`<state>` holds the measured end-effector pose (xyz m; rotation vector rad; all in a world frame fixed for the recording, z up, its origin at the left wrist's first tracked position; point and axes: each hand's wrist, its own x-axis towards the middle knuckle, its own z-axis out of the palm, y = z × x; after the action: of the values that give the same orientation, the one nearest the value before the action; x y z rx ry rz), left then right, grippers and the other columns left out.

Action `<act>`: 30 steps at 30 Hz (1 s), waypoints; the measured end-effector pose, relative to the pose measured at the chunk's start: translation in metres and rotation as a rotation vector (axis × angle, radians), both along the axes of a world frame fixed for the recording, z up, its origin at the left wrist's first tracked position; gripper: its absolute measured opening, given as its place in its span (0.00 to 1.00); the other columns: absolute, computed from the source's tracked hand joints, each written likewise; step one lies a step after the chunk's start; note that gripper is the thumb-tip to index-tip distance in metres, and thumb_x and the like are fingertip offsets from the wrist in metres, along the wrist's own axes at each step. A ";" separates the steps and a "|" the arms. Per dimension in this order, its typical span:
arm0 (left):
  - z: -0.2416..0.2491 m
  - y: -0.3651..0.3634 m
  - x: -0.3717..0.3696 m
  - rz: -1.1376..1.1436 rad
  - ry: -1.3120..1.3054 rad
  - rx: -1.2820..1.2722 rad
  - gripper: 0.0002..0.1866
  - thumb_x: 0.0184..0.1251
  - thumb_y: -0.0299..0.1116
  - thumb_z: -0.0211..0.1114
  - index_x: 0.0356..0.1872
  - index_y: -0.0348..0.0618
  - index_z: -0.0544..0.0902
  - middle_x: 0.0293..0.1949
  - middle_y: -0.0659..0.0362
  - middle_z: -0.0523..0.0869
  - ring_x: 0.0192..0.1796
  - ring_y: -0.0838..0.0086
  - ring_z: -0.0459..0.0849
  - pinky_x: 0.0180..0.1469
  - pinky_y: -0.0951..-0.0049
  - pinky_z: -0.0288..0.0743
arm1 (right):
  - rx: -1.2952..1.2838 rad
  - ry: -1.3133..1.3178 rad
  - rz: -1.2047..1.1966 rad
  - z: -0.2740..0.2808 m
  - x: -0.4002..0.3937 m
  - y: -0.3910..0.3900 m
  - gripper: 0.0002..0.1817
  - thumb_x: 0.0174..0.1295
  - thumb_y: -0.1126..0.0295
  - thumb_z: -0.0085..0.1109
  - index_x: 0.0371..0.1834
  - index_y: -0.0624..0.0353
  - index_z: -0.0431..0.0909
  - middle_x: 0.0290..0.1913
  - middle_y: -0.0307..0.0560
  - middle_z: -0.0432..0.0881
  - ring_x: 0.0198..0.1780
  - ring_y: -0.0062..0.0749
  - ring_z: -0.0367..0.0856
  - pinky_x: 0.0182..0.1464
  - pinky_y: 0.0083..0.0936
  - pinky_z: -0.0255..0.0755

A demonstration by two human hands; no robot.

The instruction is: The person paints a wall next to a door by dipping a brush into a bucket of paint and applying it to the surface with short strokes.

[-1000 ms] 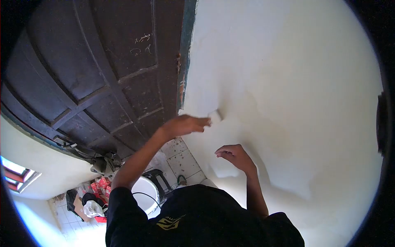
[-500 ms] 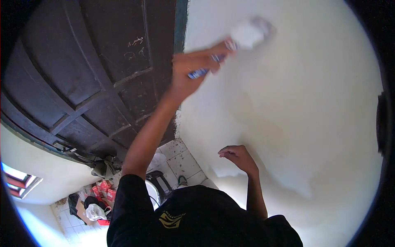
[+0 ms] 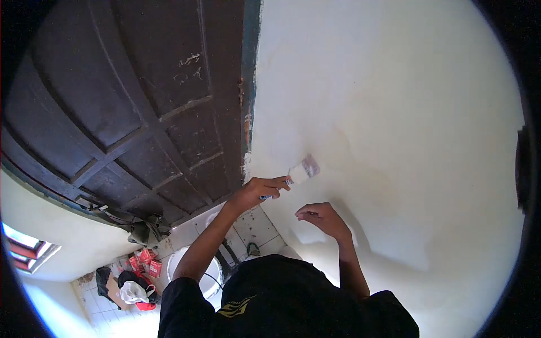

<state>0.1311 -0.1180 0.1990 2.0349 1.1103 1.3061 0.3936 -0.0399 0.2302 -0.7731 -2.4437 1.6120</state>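
Note:
My left hand (image 3: 260,192) is closed around the handle of a paintbrush (image 3: 302,171), whose wide head points up and to the right. The brush's bristles, coated in pale paint, overlap the lower part of the cream wall (image 3: 417,141), near its edge by the door frame. Lower and to the right, my right hand (image 3: 326,219) hangs in front of the same wall, loosely curled and holding nothing. Its thumb stands a little off the bent fingers.
A dark panelled door (image 3: 163,101) with a blue-green frame (image 3: 249,73) fills the left. Below my left forearm stands a white bucket (image 3: 176,260) on the tiled floor (image 3: 248,225). Red packages (image 3: 147,257) and bags (image 3: 134,292) lie at lower left.
My left hand has brought the paintbrush down from high on the wall to a lower spot nearer my body. My right hand has barely moved. More of the bucket shows.

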 end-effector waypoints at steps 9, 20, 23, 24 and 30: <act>0.092 0.011 -0.009 -0.059 0.220 0.065 0.10 0.49 0.10 0.64 0.29 0.35 0.77 0.49 0.54 0.87 0.62 0.60 0.81 0.56 0.65 0.82 | 0.067 0.017 0.028 0.005 -0.007 -0.004 0.10 0.67 0.68 0.59 0.43 0.63 0.84 0.39 0.49 0.88 0.41 0.31 0.86 0.48 0.29 0.78; 0.174 0.048 -0.018 -0.016 0.204 0.402 0.11 0.50 0.12 0.65 0.33 0.37 0.81 0.46 0.55 0.89 0.57 0.61 0.84 0.54 0.67 0.83 | 0.067 0.013 0.020 -0.003 -0.001 -0.005 0.11 0.67 0.67 0.59 0.44 0.62 0.85 0.38 0.49 0.88 0.41 0.32 0.87 0.49 0.29 0.78; 0.213 0.052 -0.025 0.058 0.193 0.520 0.10 0.50 0.13 0.66 0.33 0.37 0.82 0.44 0.56 0.89 0.55 0.63 0.86 0.52 0.68 0.85 | 0.052 0.002 0.039 0.003 -0.006 -0.008 0.11 0.67 0.66 0.59 0.44 0.61 0.85 0.38 0.49 0.88 0.42 0.33 0.87 0.49 0.30 0.78; 0.225 0.054 -0.026 0.095 0.218 0.579 0.10 0.49 0.14 0.67 0.33 0.38 0.81 0.43 0.56 0.89 0.54 0.63 0.86 0.50 0.68 0.85 | 0.072 -0.005 0.047 0.004 -0.010 -0.009 0.11 0.67 0.65 0.59 0.44 0.61 0.85 0.39 0.49 0.88 0.42 0.34 0.87 0.48 0.29 0.79; 0.278 0.057 -0.022 0.339 0.279 1.012 0.09 0.49 0.13 0.67 0.28 0.38 0.80 0.49 0.55 0.88 0.57 0.63 0.85 0.51 0.68 0.85 | 0.113 0.012 0.128 0.005 -0.030 -0.014 0.12 0.68 0.64 0.59 0.44 0.62 0.84 0.39 0.50 0.88 0.41 0.36 0.87 0.47 0.30 0.79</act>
<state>0.1091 -0.0606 0.4772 2.8904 1.0367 2.0980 0.3638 -0.0540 0.2350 -0.6003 -2.5971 1.4976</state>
